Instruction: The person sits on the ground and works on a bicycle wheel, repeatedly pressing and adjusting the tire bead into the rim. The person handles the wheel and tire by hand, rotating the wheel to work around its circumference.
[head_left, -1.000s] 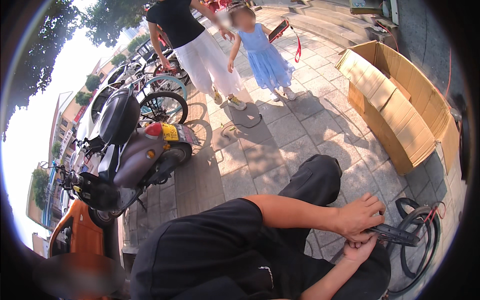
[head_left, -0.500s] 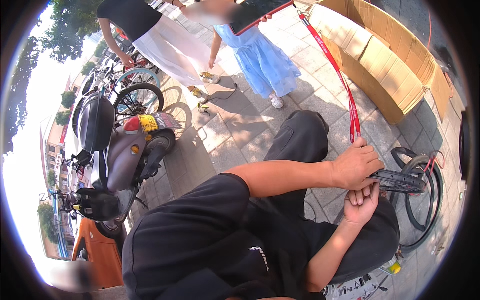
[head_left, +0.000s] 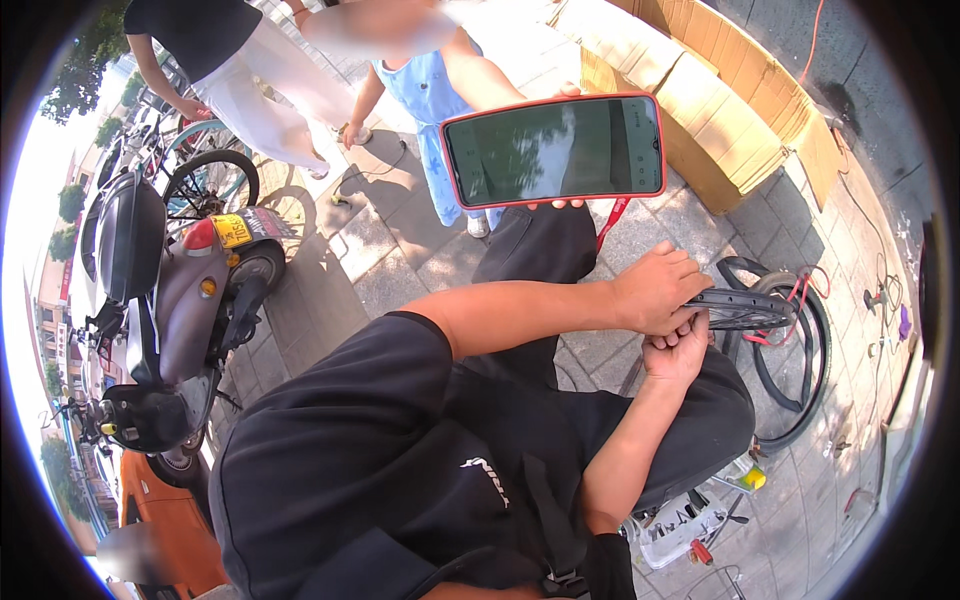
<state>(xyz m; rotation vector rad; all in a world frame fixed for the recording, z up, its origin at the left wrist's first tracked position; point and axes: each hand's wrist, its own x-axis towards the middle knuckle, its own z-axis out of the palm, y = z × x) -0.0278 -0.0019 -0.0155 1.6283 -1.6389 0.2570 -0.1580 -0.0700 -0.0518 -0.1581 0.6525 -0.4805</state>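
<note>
My left hand [head_left: 660, 290] is closed over the near end of a black bicycle wheel rim [head_left: 748, 311], seen almost edge-on with holes along its inner band. Just below it my right hand [head_left: 675, 351] has its fingers curled up against the same rim, touching my left hand. The wheel sticks out to the right, over my bent right knee. On the paving beyond it lie a black bicycle tyre [head_left: 822, 372] and looped black rubber [head_left: 776, 378]; whether these join the rim I cannot tell.
A person in a blue dress [head_left: 420, 95] holds a phone in a red case [head_left: 553, 150] above my knee. Another person in white trousers [head_left: 265, 90] stands behind. A cardboard box [head_left: 715, 150], a parked scooter [head_left: 180, 300] and a tray of tools [head_left: 665, 535] surround me.
The phone has come down and nearer, its screen now facing me. My view has shifted right and down, bringing the tools into sight. Both hands keep their grip on the rim.
</note>
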